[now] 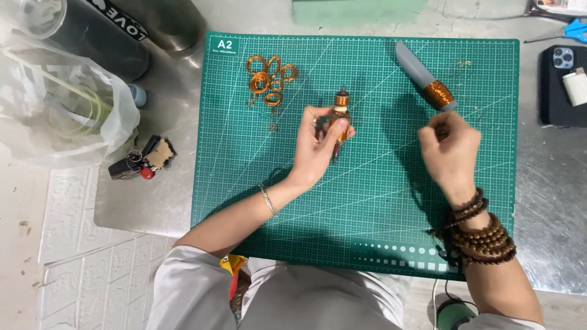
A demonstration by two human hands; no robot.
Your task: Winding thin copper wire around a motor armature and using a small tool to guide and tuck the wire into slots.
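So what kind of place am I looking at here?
Probably a small craft or hobby workbench. A green gridded cutting mat covers a metal table, loose copper wire coils lie on it, and the left hand holds a small copper-wound piece.

We see our left hand (321, 143) near the middle of the green cutting mat (367, 201), its grip closed around a small bobbin wound with copper wire (341, 107). Our right hand (449, 150), at about three o'clock from it, is curled shut just below a grey tool wrapped in copper wire (425, 76). Loose copper coils (268, 79) lie at ten o'clock on the mat. A clear plastic bag (61, 116) sits on the steel bench (550, 201) at nine o'clock, a dark phone (559, 85) at two o'clock.
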